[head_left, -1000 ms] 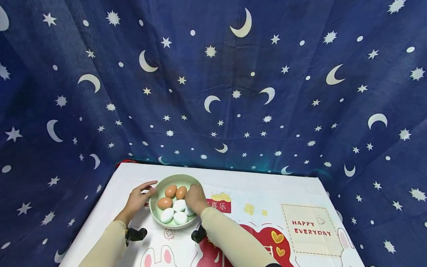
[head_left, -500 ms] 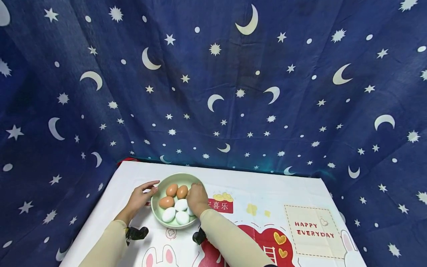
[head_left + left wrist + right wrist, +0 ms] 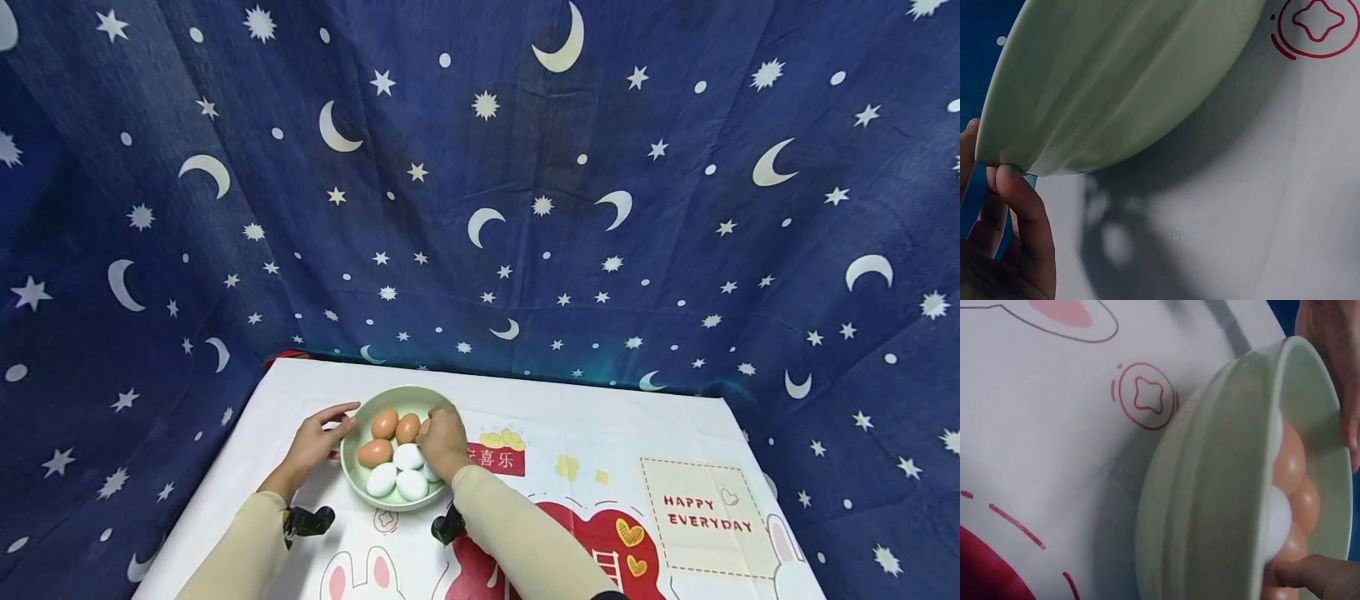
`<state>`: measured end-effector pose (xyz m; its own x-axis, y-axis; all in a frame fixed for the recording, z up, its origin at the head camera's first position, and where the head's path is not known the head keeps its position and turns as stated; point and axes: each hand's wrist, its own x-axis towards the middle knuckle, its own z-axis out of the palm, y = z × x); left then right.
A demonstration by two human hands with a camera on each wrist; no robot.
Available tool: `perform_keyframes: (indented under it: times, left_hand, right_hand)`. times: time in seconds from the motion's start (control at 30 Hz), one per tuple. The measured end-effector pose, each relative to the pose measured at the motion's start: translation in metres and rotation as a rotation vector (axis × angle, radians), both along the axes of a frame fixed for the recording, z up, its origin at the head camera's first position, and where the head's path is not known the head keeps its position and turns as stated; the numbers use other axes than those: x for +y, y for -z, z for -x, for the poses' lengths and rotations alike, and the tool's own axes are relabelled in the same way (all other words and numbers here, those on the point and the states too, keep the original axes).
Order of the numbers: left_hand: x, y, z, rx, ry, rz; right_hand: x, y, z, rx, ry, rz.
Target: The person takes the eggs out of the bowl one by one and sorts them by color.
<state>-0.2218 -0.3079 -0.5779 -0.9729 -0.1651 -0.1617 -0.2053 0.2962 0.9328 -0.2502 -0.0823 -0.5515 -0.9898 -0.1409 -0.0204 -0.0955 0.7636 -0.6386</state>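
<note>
Beige sleeves [image 3: 232,546] nearest, then rabbit print [image 3: 367,579] on white bench [image 3: 570,412]. Bowl [image 3: 405,398] left of centre on bench, upright. Right hand [image 3: 445,444] reaching over its right rim — gripping a brown egg [image 3: 425,427], mostly covered. Left hand [image 3: 306,450] outside left rim — fingers loose, touching bowl. Four white eggs [image 3: 412,485] in near part of bowl, three more brown eggs [image 3: 385,423] farther in. Navy curtain [image 3: 442,292] behind all.
</note>
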Motion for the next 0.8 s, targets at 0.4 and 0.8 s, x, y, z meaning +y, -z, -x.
perform_keyframes:
  times: [0.4, 0.8]
  left_hand:
    - [0.002, -0.003, -0.002, 0.002, 0.003, 0.014]
    - [0.003, -0.002, -0.002, -0.006, -0.004, 0.046]
  right_hand:
    - [0.004, -0.009, 0.003, -0.071, 0.095, 0.194]
    - [0.016, -0.029, 0.002, -0.15, 0.123, 0.321]
